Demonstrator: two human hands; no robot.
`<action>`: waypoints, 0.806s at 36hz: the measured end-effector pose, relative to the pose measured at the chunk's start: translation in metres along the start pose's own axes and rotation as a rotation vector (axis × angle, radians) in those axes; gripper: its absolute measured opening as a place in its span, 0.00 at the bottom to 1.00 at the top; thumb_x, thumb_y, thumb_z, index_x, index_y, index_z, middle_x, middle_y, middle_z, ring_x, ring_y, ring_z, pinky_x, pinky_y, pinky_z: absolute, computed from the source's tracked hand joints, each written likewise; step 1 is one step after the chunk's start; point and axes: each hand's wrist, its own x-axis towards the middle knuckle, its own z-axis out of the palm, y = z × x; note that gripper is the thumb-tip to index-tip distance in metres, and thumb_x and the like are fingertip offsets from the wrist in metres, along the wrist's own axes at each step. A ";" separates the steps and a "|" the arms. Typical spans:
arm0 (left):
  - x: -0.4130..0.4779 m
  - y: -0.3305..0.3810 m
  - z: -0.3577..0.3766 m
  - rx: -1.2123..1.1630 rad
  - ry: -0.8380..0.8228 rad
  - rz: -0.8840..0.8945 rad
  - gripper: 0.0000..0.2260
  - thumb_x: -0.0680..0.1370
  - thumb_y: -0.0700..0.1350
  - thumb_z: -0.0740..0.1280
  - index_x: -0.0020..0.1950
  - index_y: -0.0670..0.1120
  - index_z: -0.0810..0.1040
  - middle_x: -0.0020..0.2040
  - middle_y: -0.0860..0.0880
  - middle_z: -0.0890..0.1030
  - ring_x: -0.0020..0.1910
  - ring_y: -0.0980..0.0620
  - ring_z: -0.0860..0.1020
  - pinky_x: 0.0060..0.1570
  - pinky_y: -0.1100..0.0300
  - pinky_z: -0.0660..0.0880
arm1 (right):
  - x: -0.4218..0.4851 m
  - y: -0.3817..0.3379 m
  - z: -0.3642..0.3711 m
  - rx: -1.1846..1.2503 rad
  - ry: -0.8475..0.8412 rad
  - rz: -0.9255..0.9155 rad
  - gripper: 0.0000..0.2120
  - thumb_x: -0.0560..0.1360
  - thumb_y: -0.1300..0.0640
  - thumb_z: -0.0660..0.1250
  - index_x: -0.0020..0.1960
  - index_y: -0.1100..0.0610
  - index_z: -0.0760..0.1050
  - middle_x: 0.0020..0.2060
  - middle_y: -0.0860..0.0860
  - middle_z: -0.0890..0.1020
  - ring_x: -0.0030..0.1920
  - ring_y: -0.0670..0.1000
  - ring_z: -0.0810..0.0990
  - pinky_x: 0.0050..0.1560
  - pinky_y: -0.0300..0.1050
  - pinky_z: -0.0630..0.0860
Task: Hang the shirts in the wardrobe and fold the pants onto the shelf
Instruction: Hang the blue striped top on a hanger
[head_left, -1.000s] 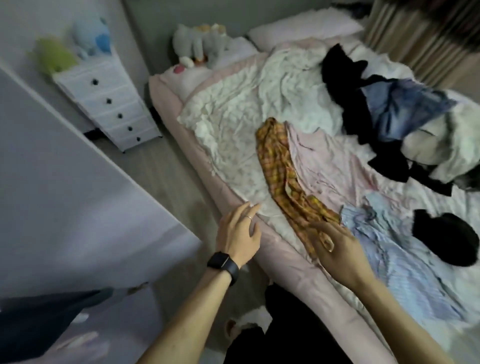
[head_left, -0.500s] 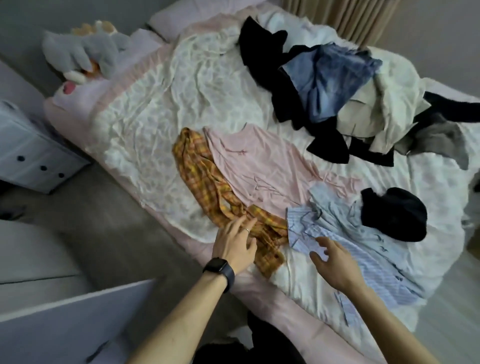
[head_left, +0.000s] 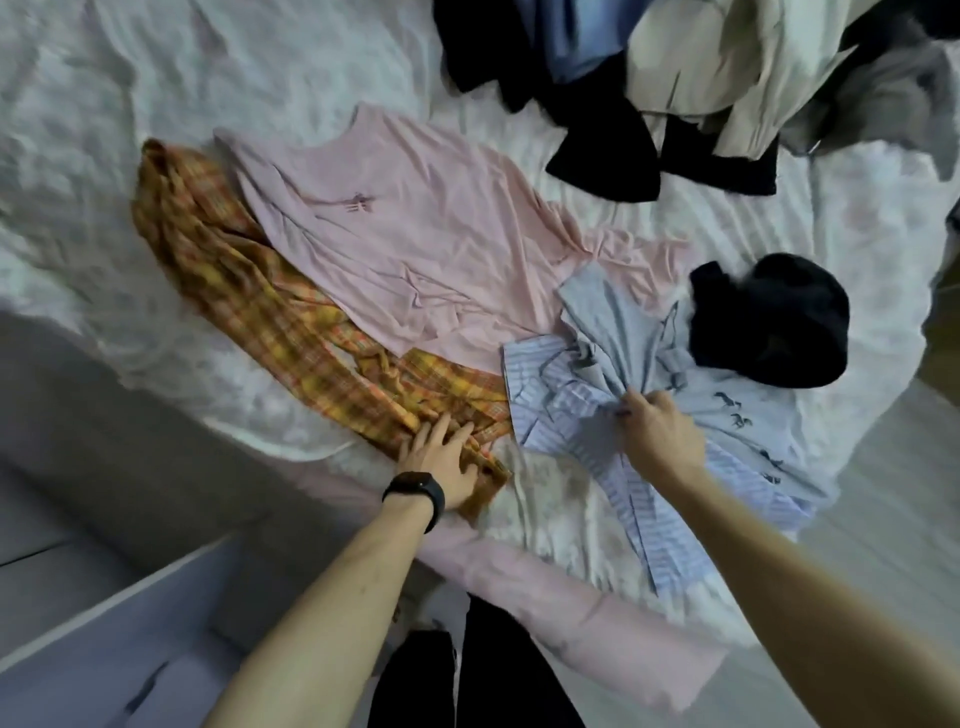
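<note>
Clothes lie spread on the bed (head_left: 156, 312). An orange and yellow plaid garment (head_left: 249, 306) runs diagonally beside a flat pink shirt (head_left: 415, 244). My left hand (head_left: 441, 457), with a black watch at the wrist, rests with straight fingers on the plaid garment's near end. A pale blue striped shirt (head_left: 561, 410) lies bunched at the right, partly under a light blue garment with small dark prints (head_left: 727, 410). My right hand (head_left: 660, 431) grips a fold of this blue fabric.
A rolled black garment (head_left: 769, 322) sits just beyond my right hand. A heap of black, blue, cream and grey clothes (head_left: 649, 78) fills the far right of the bed. A white wardrobe panel (head_left: 104, 649) stands at the lower left, floor beside it.
The view has come much closer to the bed. My left hand has settled onto the plaid garment, and my right hand has moved forward and gathered the blue shirt fabric.
</note>
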 end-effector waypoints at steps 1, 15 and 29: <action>-0.004 0.000 -0.001 -0.031 0.005 0.005 0.29 0.80 0.57 0.60 0.80 0.60 0.56 0.82 0.53 0.49 0.80 0.45 0.53 0.76 0.43 0.56 | -0.003 0.000 -0.003 0.018 0.036 -0.004 0.10 0.82 0.51 0.61 0.61 0.50 0.75 0.61 0.55 0.74 0.48 0.64 0.81 0.38 0.49 0.69; -0.151 0.027 -0.129 -0.617 0.237 0.202 0.30 0.76 0.53 0.74 0.76 0.53 0.68 0.71 0.53 0.73 0.69 0.53 0.73 0.65 0.61 0.72 | -0.118 -0.102 -0.172 0.628 0.422 -0.387 0.09 0.75 0.60 0.65 0.50 0.59 0.84 0.32 0.55 0.82 0.33 0.53 0.79 0.35 0.48 0.70; -0.367 -0.072 -0.293 -0.643 0.981 0.301 0.07 0.80 0.48 0.69 0.43 0.57 0.76 0.38 0.56 0.81 0.42 0.58 0.81 0.45 0.60 0.77 | -0.250 -0.295 -0.368 1.276 0.333 -0.702 0.07 0.68 0.53 0.68 0.37 0.51 0.85 0.30 0.51 0.85 0.34 0.51 0.85 0.34 0.41 0.78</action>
